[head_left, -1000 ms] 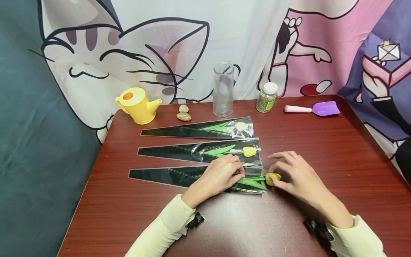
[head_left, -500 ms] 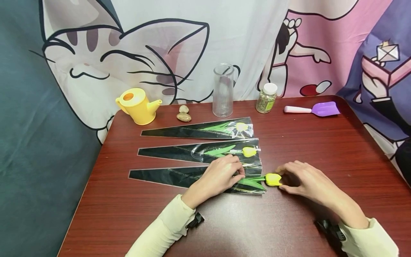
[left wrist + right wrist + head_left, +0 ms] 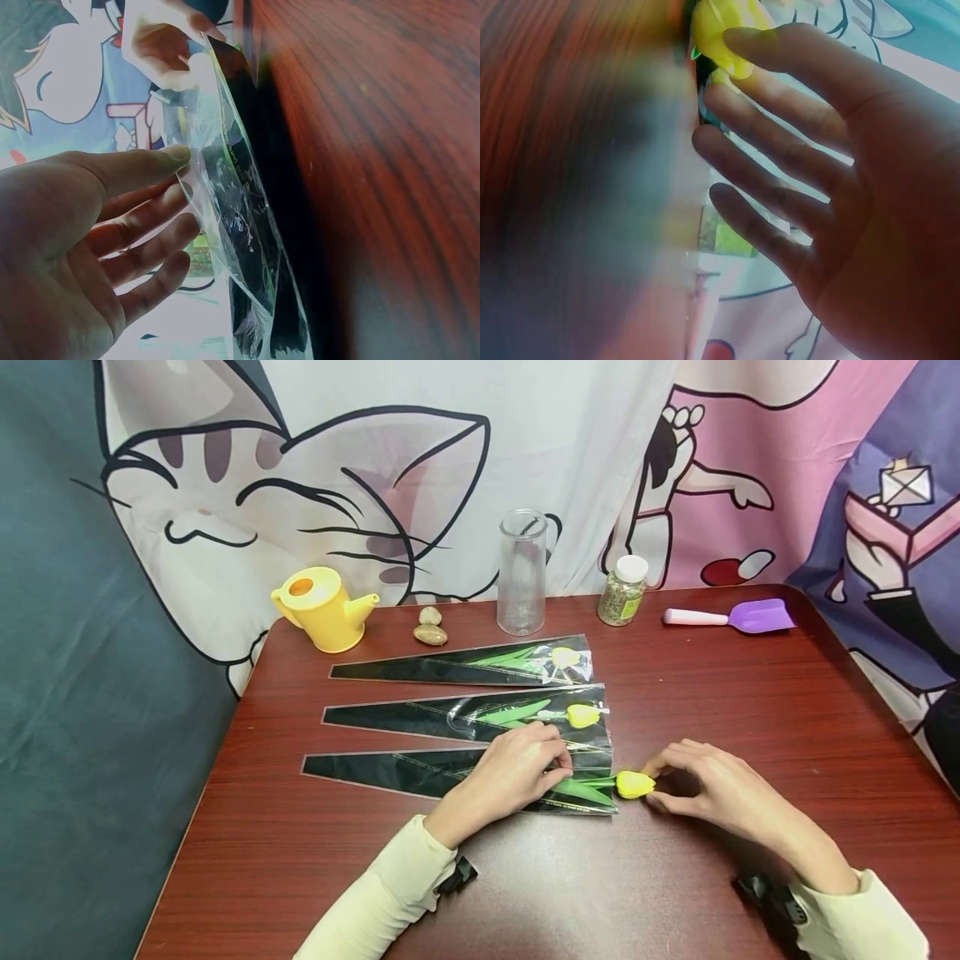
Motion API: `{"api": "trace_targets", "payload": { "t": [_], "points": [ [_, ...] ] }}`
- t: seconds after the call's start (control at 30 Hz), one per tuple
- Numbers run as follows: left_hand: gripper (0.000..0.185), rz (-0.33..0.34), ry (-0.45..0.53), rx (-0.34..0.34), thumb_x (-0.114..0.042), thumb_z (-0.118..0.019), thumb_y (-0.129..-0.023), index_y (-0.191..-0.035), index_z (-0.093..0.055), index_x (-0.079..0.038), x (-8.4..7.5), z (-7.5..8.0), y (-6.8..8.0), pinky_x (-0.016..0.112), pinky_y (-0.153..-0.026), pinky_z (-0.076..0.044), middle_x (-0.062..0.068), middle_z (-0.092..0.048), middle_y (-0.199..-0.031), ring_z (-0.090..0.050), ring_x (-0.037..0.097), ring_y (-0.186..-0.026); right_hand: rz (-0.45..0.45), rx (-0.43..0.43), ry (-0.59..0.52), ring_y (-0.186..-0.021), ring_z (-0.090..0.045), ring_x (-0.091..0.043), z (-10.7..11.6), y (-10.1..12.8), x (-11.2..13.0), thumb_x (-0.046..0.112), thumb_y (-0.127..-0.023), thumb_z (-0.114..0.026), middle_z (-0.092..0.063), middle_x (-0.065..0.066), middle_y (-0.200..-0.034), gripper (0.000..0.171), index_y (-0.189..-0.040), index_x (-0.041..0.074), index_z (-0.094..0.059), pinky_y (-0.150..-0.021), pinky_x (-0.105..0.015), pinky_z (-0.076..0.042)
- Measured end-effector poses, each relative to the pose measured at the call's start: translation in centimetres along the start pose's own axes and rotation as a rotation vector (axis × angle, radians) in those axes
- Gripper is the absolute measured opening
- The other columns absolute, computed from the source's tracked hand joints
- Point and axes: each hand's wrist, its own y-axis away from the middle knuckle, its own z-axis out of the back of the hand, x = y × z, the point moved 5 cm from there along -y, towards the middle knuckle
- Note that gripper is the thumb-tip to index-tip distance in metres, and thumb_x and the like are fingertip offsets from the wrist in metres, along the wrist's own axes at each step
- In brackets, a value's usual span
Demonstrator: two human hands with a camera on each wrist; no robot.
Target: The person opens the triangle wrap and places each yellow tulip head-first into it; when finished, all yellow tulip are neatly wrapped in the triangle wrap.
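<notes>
My left hand [image 3: 521,764] pinches the upper layer of the nearest flower sleeve [image 3: 382,770], a tapered black bag with a clear front. In the left wrist view, thumb and fingertips hold the clear film [image 3: 206,176] lifted off the black backing. A yellow tulip [image 3: 634,784] with green leaves lies partly in that sleeve, its head sticking out past the wide right end. My right hand [image 3: 720,785] pinches the tip of the tulip head between thumb and index finger. The right wrist view has the thumb on the yellow petals [image 3: 720,30], the other fingers spread.
Two sleeves, the middle one [image 3: 397,713] and the far one [image 3: 405,670], hold yellow tulips. Along the back stand a yellow watering can [image 3: 326,614], two stones [image 3: 430,634], a clear ribbed vase [image 3: 522,577], a white-lidded jar [image 3: 622,593] and a purple shovel [image 3: 759,615].
My right hand drew back rightward from around the tulip head, then took its tip. The tulip head shifted slightly left, toward the sleeve. My left hand stayed in place.
</notes>
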Motion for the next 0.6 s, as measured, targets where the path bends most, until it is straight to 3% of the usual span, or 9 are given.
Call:
{"api": "trace_targets", "payload": {
  "t": [0.27,0.47,0.6],
  "points": [
    [0.006,-0.006,0.008,-0.024,-0.029,-0.073,-0.09,-0.087,-0.071,-0.024,-0.1,0.4,0.0,0.022,-0.068,-0.045,-0.013,-0.057,-0.087,-0.052,0.005,-0.081,0.062,-0.076,-0.204,-0.092,-0.06,-0.005,-0.3,-1.2,0.9,0.011,-0.073,-0.086,-0.063,0.017,-0.098,0.037,-0.101,0.029,-0.07,-0.079,-0.018,-0.045],
    [0.006,-0.018,0.017,-0.046,-0.028,-0.072,-0.09,-0.086,-0.07,-0.024,-0.4,0.8,0.0,0.02,-0.07,-0.045,-0.013,-0.057,-0.087,-0.051,0.004,-0.08,0.046,-0.152,-0.225,-0.121,-0.045,-0.022,-0.7,-2.0,1.2,0.013,-0.068,-0.09,-0.054,-0.007,-0.133,0.038,-0.098,0.03,-0.075,-0.096,-0.027,-0.034],
    [0.005,-0.014,0.028,-0.048,-0.028,-0.072,-0.091,-0.087,-0.07,-0.025,-0.4,1.0,0.1,0.019,-0.07,-0.045,-0.014,-0.056,-0.088,-0.05,0.002,-0.081,-0.01,-0.144,-0.258,-0.131,-0.036,-0.026,-1.1,-2.0,1.1,0.015,-0.069,-0.09,-0.04,-0.007,-0.151,0.036,-0.098,0.032,-0.077,-0.101,-0.03,-0.029]
  ]
}}
